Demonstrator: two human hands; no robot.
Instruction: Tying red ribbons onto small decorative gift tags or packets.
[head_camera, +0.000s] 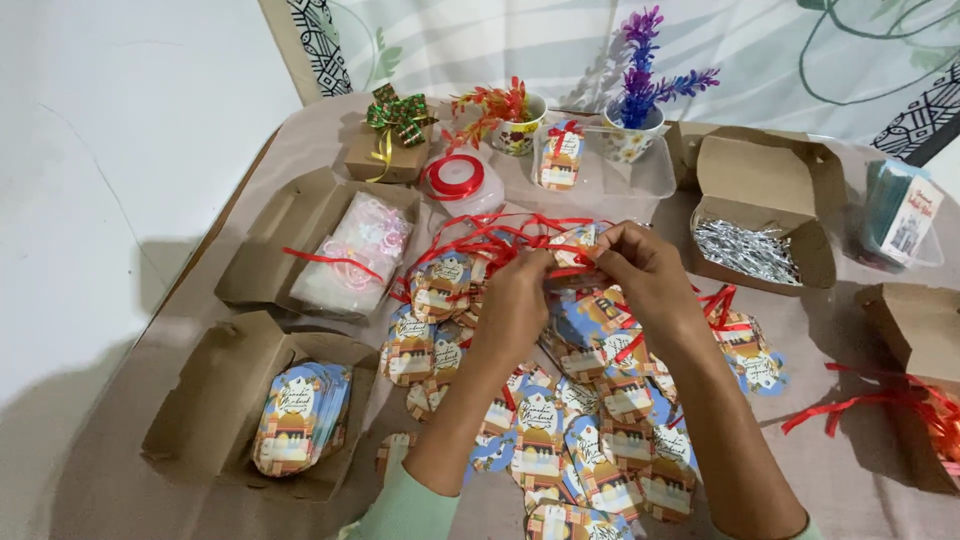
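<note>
Head view, looking down on a brown-covered table (150, 470). I note both hands raised just above the middle of a spread of printed card gift tags (600, 440), blue and orange, scalloped in outline. The left hand (520, 290) has its fingers curled almost closed, thumb and forefinger pinched on a narrow red ribbon (500, 235) where it meets one small printed card tag (578, 240). The right hand (640, 262) is likewise nearly closed, fingertips pinching the same tag and ribbon from the other side. The held tag sits between the two hands, over the far part of the pile.

Handling judgement: the tag looks light, thin and fairly stiff, likely to crease if squeezed across its face; best held by its edge near the top, where the ribbon appears to be fixed. The ribbon looks soft, slick and prone to tangling with the loose red lengths lying around it, so a firm fingertip pinch close to the tag seems safest.

Surroundings: an open brown cardboard box (215, 400) at lower left holds a stack of tags (298, 415); another open box (765, 215) at right holds silver twist ties (745, 250). A red ribbon spool (455, 178) and a small box with a green bow (395, 120) stand farther back.
</note>
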